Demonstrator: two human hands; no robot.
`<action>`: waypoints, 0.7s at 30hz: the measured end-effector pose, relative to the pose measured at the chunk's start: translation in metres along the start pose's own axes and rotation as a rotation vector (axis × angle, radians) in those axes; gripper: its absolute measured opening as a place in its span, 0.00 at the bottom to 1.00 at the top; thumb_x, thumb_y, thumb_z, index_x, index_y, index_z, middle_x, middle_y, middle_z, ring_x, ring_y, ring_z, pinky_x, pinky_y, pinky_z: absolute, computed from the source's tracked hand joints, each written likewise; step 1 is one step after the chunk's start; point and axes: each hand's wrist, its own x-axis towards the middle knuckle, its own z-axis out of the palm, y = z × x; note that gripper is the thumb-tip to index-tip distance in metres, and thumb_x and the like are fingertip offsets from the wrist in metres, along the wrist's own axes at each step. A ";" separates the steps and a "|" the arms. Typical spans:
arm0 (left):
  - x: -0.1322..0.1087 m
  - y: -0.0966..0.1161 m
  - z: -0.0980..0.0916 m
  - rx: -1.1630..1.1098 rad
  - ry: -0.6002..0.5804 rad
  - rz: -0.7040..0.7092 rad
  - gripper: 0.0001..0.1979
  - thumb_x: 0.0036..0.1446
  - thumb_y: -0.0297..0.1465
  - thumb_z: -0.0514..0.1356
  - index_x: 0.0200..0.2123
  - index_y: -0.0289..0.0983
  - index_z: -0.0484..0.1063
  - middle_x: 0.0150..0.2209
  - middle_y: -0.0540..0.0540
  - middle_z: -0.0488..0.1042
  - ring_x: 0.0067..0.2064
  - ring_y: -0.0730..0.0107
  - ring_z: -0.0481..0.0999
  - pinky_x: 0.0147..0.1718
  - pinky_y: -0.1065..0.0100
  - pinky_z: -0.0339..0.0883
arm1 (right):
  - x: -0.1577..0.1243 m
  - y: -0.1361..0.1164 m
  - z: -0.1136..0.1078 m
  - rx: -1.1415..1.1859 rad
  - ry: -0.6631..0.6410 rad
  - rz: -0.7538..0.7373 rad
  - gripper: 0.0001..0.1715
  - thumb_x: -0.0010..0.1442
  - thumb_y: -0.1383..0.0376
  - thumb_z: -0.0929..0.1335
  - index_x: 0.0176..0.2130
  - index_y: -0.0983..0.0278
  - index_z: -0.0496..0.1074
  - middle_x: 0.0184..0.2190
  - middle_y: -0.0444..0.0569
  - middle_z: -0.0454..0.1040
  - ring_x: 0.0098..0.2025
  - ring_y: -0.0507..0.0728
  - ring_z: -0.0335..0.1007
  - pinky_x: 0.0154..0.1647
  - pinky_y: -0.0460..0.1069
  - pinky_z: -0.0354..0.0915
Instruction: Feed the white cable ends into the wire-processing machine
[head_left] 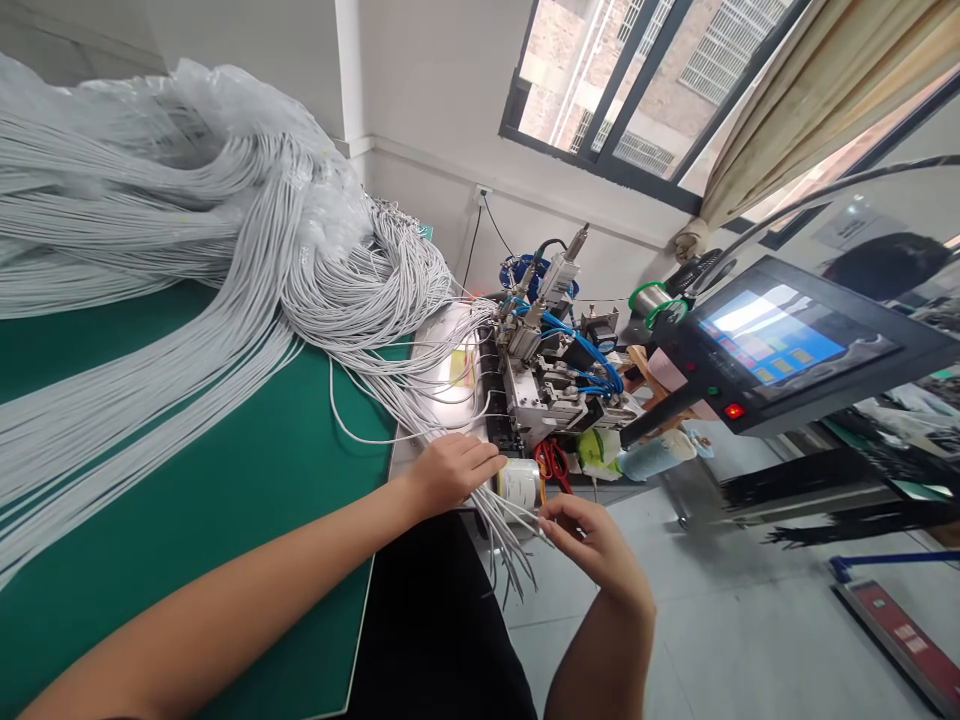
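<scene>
A thick bundle of thin light-grey cables (pixel 390 385) runs off the table toward me, and its loose ends (pixel 510 545) hang over the edge. My left hand (pixel 454 472) is closed over this bundle near the table's corner, its fingers bent across the cables. To the right, my right hand (pixel 596 545) pinches the end of a grey cable between thumb and fingertips. Just beyond both hands stands a small white labelled container (pixel 519 482). Behind it is a bench machine (pixel 536 370) with metal cylinders and blue air hoses; several cables lead to its front edge.
More cables with plastic wrapping (pixel 247 150) are heaped on the green table (pixel 187 480). Red-handled scissors (pixel 553 465) lie by the machine. A touchscreen panel (pixel 787 335) juts in at right, near a solder-like wire spool (pixel 654 303). Another person's head (pixel 889 262) shows behind it.
</scene>
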 end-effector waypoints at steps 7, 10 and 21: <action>0.001 -0.001 -0.002 0.037 -0.006 0.057 0.11 0.65 0.25 0.49 0.45 0.38 0.69 0.37 0.48 0.75 0.34 0.73 0.73 0.31 0.69 0.63 | 0.012 0.017 0.008 0.171 0.290 0.093 0.14 0.59 0.56 0.69 0.29 0.63 0.70 0.22 0.43 0.65 0.23 0.52 0.55 0.23 0.46 0.52; 0.001 -0.001 -0.002 0.048 0.013 0.063 0.10 0.65 0.25 0.50 0.45 0.38 0.69 0.35 0.49 0.75 0.32 0.74 0.73 0.30 0.70 0.62 | 0.021 0.024 0.015 0.269 0.436 0.120 0.14 0.56 0.55 0.70 0.29 0.63 0.71 0.22 0.44 0.66 0.24 0.52 0.57 0.24 0.46 0.54; -0.002 -0.003 0.005 0.011 0.078 0.109 0.10 0.66 0.36 0.53 0.44 0.37 0.69 0.24 0.53 0.70 0.23 0.76 0.67 0.23 0.70 0.55 | 0.039 0.037 0.034 0.552 0.622 0.131 0.17 0.53 0.54 0.72 0.31 0.66 0.75 0.23 0.45 0.70 0.19 0.48 0.51 0.19 0.45 0.47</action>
